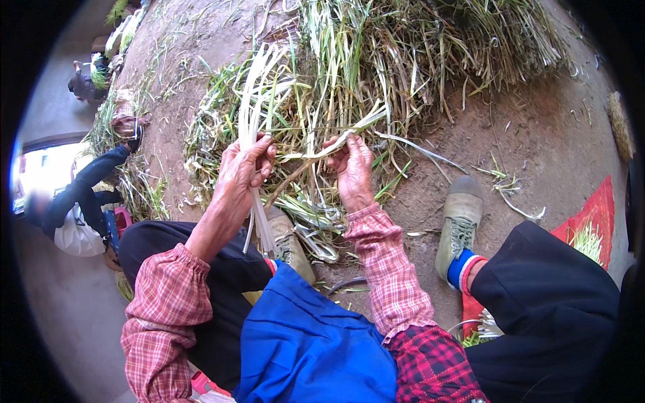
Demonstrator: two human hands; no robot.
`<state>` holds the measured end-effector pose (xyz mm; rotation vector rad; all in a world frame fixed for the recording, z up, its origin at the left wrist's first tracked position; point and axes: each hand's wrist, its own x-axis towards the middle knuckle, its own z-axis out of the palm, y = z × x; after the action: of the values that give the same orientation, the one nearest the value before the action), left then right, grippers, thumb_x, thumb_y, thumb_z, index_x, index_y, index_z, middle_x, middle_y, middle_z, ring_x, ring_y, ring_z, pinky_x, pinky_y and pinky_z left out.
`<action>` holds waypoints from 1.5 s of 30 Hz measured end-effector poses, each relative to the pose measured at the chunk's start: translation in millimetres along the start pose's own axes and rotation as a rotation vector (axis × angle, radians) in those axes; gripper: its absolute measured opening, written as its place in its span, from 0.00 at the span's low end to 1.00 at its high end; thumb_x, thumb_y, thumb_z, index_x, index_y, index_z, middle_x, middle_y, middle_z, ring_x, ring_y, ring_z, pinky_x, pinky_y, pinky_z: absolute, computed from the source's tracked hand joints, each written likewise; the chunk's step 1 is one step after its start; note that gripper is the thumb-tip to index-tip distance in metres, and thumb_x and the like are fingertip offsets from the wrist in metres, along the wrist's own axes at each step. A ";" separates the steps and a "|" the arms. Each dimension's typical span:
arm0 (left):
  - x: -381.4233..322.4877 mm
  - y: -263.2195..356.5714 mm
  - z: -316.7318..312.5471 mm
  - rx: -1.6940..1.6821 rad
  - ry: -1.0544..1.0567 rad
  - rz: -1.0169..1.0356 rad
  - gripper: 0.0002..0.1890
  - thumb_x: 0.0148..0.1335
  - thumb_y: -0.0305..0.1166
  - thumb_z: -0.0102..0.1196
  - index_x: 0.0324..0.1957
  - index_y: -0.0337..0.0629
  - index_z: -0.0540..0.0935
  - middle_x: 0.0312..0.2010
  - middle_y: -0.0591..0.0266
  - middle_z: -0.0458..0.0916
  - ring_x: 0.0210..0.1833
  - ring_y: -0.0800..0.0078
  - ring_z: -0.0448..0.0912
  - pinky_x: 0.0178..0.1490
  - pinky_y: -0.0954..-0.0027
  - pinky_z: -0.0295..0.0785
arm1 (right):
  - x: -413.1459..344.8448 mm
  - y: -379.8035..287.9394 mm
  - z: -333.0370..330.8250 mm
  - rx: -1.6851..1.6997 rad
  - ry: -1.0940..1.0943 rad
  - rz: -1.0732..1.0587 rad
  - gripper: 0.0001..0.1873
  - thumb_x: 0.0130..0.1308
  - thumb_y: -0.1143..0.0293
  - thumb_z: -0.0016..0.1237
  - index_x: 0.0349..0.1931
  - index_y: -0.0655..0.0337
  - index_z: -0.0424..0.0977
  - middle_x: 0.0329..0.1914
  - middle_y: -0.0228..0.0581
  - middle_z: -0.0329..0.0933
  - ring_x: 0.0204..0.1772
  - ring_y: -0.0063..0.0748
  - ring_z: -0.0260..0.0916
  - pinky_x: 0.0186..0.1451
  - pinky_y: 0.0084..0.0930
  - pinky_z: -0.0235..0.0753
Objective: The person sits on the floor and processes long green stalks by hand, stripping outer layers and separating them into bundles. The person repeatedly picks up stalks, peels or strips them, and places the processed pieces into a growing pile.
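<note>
My left hand (238, 169) is closed around a bunch of long, pale stalks (250, 108), their blanched stems fanning upward and their lower ends hanging below my wrist. To its right, my right hand (352, 166) pinches a yellowish-green leafy strip (370, 118) between thumb and fingers. That strip stretches toward the left hand; whether it still joins the bunch, I cannot tell. Under and beyond both hands lies a heap of green and withered leafy stalks (335, 70). Loose trimmings (317, 237) lie by my left shoe (292, 247).
More stalks lie in a thick heap (504, 45) at upper right. Red cloth (599, 216) with pale cut stalks (587, 244) is on the right. A dark curved object (347, 283) rests between my feet. At left, a person (85, 196) sits near other bundles; another person (88, 86) is farther off.
</note>
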<state>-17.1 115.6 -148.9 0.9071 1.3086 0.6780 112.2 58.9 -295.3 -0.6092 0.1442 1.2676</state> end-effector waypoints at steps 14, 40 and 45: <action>-0.2 27.5 -22.0 0.053 0.092 0.099 0.08 0.57 0.27 0.52 0.38 0.35 0.72 0.21 0.65 0.74 0.11 0.87 0.63 0.10 0.89 0.52 | 16.4 -26.2 -43.3 -0.114 0.113 -0.149 0.06 0.66 0.68 0.38 0.35 0.61 0.66 0.18 0.30 0.64 0.18 0.19 0.62 0.15 0.14 0.64; -3.0 38.3 -18.1 0.319 0.117 0.241 0.16 0.57 0.34 0.55 0.45 0.37 0.76 0.37 0.57 0.81 0.15 0.86 0.73 0.09 0.91 0.52 | -18.8 -30.3 29.7 -0.522 -0.236 0.032 0.07 0.65 0.72 0.37 0.38 0.67 0.65 0.18 0.41 0.75 0.20 0.27 0.73 0.23 0.15 0.72; -12.7 16.6 4.7 0.440 0.040 0.020 0.14 0.56 0.39 0.57 0.35 0.38 0.80 0.27 0.64 0.81 0.09 0.90 0.61 0.11 0.86 0.48 | -36.3 -10.3 55.3 -0.439 -0.388 0.056 0.10 0.66 0.68 0.39 0.39 0.67 0.65 0.21 0.41 0.76 0.23 0.26 0.74 0.27 0.18 0.74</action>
<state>-13.3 112.4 -128.1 1.2656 1.5167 0.4290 97.9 54.2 -230.0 -0.7209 -0.4527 1.4596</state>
